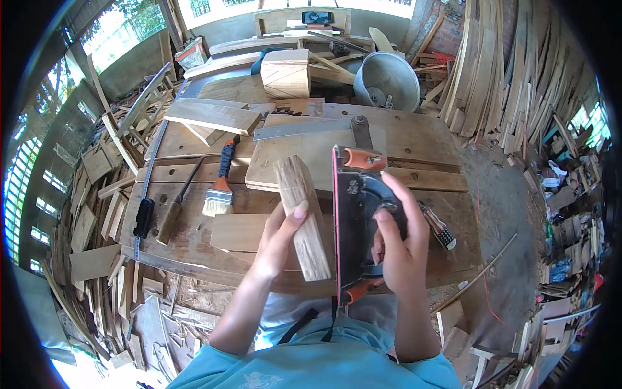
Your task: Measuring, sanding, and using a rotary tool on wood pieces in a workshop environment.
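My left hand [280, 236] is closed around a short, rough-faced block of wood [310, 249], its thumb lying across the face. The block is held tilted above the near part of the workbench. In my right hand [407, 243] is a black hand sander [356, 214] with orange end clamps, turned on its side. Its thin reddish edge faces the block, with a narrow gap between them. Fingers of my right hand wrap the sander's handle and are partly hidden behind it. Beyond both hands lies a wide board [265, 162] with a metal try square [304, 129] on it.
On the wooden workbench [447, 155] lie a paintbrush [221, 185], a wooden-handled chisel-like tool [175, 214], a long metal rule [155, 155] and loose boards [214, 117]. A metal basin [389, 81] stands at the back right. Scrap wood [97, 259] crowds the left floor; tall strips [492, 71] lean right.
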### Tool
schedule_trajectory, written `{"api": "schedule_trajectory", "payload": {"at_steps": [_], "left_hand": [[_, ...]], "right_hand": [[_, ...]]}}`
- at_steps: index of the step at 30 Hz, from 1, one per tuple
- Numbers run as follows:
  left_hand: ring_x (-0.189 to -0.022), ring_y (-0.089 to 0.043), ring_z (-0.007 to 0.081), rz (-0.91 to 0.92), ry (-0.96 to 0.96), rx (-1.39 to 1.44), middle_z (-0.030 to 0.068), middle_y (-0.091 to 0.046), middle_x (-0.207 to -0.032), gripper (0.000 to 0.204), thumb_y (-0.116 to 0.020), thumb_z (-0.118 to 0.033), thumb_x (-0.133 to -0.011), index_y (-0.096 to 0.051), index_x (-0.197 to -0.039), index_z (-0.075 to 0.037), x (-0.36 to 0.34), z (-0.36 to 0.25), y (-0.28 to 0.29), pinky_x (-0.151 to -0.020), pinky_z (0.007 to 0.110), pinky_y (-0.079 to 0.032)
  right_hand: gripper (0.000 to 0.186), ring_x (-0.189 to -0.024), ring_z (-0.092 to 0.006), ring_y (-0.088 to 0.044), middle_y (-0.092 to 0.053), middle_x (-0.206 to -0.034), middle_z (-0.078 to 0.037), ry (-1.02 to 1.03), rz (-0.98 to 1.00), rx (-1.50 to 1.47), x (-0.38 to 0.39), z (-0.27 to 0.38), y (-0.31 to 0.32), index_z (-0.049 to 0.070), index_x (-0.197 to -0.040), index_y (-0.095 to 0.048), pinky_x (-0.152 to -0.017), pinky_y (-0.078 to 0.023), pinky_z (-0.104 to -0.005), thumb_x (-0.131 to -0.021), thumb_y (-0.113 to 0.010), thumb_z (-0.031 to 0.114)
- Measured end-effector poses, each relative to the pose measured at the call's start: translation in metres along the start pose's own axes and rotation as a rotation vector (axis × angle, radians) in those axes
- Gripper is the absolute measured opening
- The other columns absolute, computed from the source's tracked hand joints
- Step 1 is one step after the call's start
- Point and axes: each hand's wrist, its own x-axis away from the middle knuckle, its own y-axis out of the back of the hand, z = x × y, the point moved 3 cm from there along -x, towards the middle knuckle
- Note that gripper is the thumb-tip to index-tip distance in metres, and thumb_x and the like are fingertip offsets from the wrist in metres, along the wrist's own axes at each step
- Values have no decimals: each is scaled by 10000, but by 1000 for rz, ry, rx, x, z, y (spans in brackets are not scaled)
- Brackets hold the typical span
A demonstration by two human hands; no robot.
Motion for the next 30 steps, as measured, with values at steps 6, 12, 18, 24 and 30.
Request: {"api": "schedule_trajectory", "payload": {"at_steps": [6,12,18,24,30], "left_hand": [[-958,-653,129,100,136,-190,78,-671,-1053,754,-761,-504,-928,-490,-1374,40,-8,-32,-6,-859,259,-501],[-885,-675,132,112,22,-408,100,-709,-921,943,-770,-514,-909,-355,-1517,75,1,-29,1,-802,272,-506],[-810,-703,196,43,36,-657,161,-716,-825,1069,-737,-567,-905,-206,-1612,32,19,-33,-1,-795,302,-513],[-849,-747,372,115,97,-1042,202,-720,-792,1011,-580,-700,-933,-238,-1627,-49,22,-58,-18,-832,441,-547],[-888,-725,465,122,123,-1367,264,-726,-809,1000,-460,-799,-926,-369,-1577,-45,25,-69,-24,-848,520,-561]], "right_hand": [[440,-552,-23,-445,-626,-914,-9,68,-56,58,2,-1,22,61,-1481,-539,-462,-410,-201,-1041,-540,64],[444,-555,-36,-471,-599,-972,-33,-64,-64,-5,1,10,36,67,-1477,-546,-448,-409,-205,-1033,-544,61],[436,-556,-32,-476,-591,-941,-17,-23,18,66,-8,6,42,76,-1469,-564,-451,-399,-203,-1033,-549,70],[400,-1224,-270,-652,-678,-1317,-208,-23,127,190,-15,19,34,-35,-1407,-572,-1087,-450,-371,-1024,-563,80],[387,-1140,-337,-692,-690,-1234,-254,74,246,235,-25,34,12,-38,-1393,-574,-995,-503,-399,-1022,-564,74]]}}
